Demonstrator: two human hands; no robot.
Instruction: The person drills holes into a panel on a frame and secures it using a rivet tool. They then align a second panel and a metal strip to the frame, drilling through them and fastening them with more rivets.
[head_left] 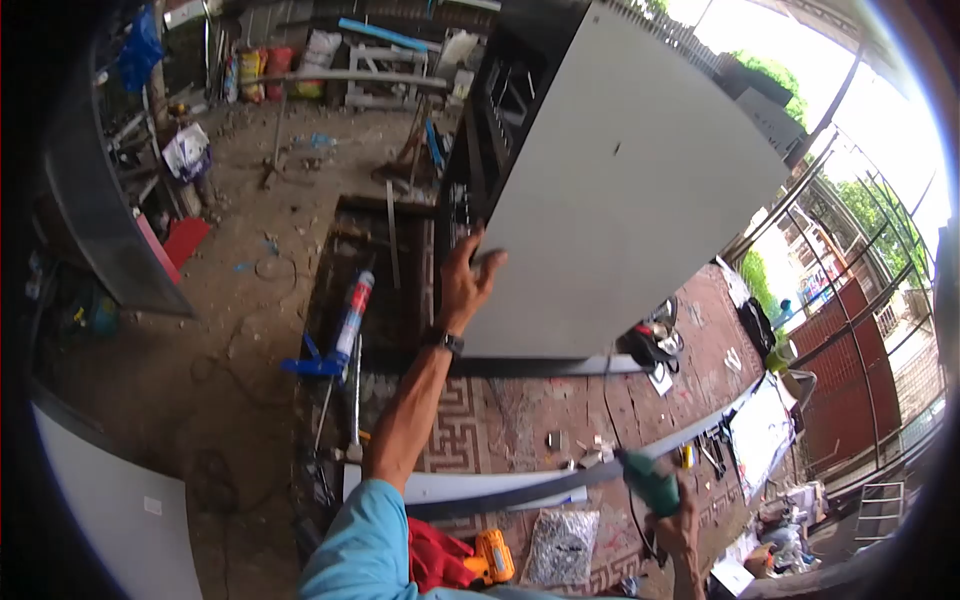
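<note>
A large light-grey panel (630, 190) forms the side of a tall dark-framed cabinet in front of me. My left hand (468, 280) is at the panel's lower left edge, its fingers apart and the thumb over the grey face. At the lower right, my right hand (680, 525) is closed round a green corded power tool (652, 482), whose cord runs up towards the cabinet's base. A caulking gun (350, 325) with a white and red tube and blue frame lies left of my left forearm.
A long curved metal strip (540, 492) crosses the patterned floor. Near me lie an orange power tool (490, 557), red cloth (432, 552) and a bubble-wrapped item (560, 547). A grey panel (110, 500) stands at lower left; a barred gate (850, 330) is at right.
</note>
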